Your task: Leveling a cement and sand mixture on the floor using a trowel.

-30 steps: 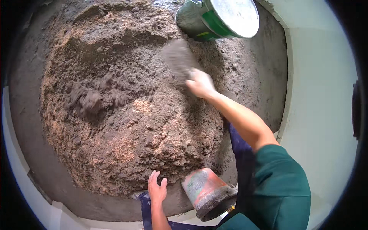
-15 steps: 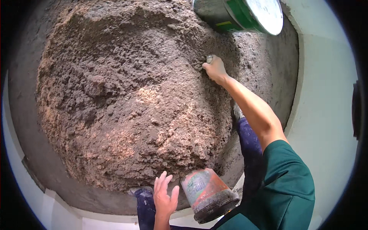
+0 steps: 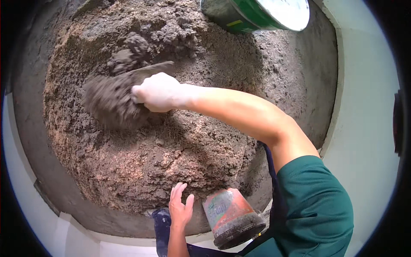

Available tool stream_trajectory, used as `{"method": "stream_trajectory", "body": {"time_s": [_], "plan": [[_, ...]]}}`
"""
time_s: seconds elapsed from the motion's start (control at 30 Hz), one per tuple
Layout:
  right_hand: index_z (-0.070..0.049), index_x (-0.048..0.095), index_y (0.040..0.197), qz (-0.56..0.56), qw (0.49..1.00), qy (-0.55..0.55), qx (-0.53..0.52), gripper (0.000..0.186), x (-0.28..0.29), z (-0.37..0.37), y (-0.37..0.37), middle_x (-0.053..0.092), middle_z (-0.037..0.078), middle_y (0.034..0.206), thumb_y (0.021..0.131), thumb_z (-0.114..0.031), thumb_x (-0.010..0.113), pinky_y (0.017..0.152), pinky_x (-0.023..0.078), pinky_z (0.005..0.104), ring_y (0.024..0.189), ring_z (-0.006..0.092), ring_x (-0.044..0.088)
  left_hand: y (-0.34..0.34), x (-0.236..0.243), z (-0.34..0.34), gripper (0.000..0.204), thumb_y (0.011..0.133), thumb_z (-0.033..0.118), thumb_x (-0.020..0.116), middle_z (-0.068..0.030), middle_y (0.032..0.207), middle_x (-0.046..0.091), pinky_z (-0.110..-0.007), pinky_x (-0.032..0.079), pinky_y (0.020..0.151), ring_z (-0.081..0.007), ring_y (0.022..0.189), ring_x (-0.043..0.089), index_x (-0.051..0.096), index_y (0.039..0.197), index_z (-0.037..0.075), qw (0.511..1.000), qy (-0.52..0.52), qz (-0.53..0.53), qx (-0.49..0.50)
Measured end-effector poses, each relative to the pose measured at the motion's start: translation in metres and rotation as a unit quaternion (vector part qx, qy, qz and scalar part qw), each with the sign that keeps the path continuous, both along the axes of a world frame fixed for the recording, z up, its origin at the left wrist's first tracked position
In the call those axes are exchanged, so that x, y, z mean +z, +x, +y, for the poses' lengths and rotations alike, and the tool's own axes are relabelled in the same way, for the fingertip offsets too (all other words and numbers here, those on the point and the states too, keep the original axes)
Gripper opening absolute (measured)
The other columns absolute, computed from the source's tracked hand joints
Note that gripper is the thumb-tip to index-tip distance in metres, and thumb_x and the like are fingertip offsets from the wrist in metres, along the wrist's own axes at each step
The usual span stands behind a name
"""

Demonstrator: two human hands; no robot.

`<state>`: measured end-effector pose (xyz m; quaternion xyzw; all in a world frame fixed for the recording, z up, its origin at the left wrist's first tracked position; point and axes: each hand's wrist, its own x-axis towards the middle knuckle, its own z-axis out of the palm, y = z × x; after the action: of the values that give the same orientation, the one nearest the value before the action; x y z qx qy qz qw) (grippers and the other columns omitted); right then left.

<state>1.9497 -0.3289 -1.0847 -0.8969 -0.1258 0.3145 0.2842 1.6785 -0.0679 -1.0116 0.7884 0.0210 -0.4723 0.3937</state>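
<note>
The big heap of damp sandy mortar point(image 3: 171, 128) fills most of the view and serves as the landmark here. On its upper left slope sits a blurred grey trowel point(image 3: 128, 92), loaded with a clump of wet mix — its flat blade juts up and right past the knuckles. The right hand point(image 3: 159, 92) is closed tight around the trowel's handle, its fingers wrapped and pressed together, pale with dust, and the bare forearm runs from it across the heap toward the lower right, ending in a dark green sleeve point(image 3: 317, 205).

At the heap's near edge, low in the middle, the left hand point(image 3: 180, 207) rests flat against the mortar with its fingers straight and slightly spread, holding nothing. Below that hand a patch of dark blue trouser leg point(image 3: 162, 227) shows. Just to the right of the left hand, still at the heap's near edge, stands a small red and grey bucket point(image 3: 231, 216) turned upside down and tilted — its dirty rim faces down toward the lower right.

At the heap's far right edge, at the top, lies a green tub point(image 3: 257, 13) on its side, its white base turned toward the right. Beyond the heap on the right rises a pale wall point(image 3: 368, 128).
</note>
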Motion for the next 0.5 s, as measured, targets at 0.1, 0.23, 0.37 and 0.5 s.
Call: {"method": "stream_trajectory", "body": {"time_s": [0.1,0.23,0.37,0.5], "plan": [[-0.008,0.063,0.115,-0.08,0.979,-0.038,-0.181,0.029,-0.034,-0.032,-0.011,0.072,0.016,0.092,0.087,-0.009,0.058,0.07,0.061,0.038,0.079,0.0302,0.073,-0.017,0.001,0.021,0.038,0.085,0.016,0.07,-0.0175,0.118,0.069,-0.041,0.049,0.097,-0.0306,0.106,0.066,0.066,0.121,0.003,0.999,0.028,0.004,0.028],[-0.008,0.062,0.114,-0.124,0.864,-0.201,-0.445,0.033,-0.087,-0.134,-0.026,0.072,0.023,0.096,0.083,-0.018,0.063,0.082,0.056,0.051,0.089,0.0397,0.071,-0.039,0.019,0.044,0.029,0.084,0.015,0.074,-0.0081,0.088,0.075,-0.029,0.053,0.062,-0.0139,0.061,0.067,0.07,0.111,0.004,0.993,0.032,0.068,0.093],[0.0,0.067,0.097,-0.122,0.913,-0.151,-0.36,0.024,-0.125,-0.146,0.034,0.071,0.02,0.088,0.085,-0.021,0.065,0.079,0.057,0.0446,0.081,0.0336,0.07,-0.016,0.056,0.03,0.03,0.081,0.015,0.078,-0.006,0.093,0.074,-0.031,0.053,0.059,-0.0163,0.058,0.066,0.071,0.109,0.008,0.997,-0.039,0.034,0.064],[0.005,0.065,0.088,0.036,0.965,0.008,-0.258,0.019,-0.105,-0.036,0.042,0.069,0.019,0.084,0.087,-0.014,0.065,0.073,0.058,0.0407,0.074,0.024,0.068,-0.005,0.08,0.045,0.036,0.081,0.015,0.077,-0.0053,0.096,0.074,-0.034,0.055,0.061,-0.0176,0.059,0.066,0.068,0.115,0.01,0.992,-0.056,-0.005,0.115]]}}
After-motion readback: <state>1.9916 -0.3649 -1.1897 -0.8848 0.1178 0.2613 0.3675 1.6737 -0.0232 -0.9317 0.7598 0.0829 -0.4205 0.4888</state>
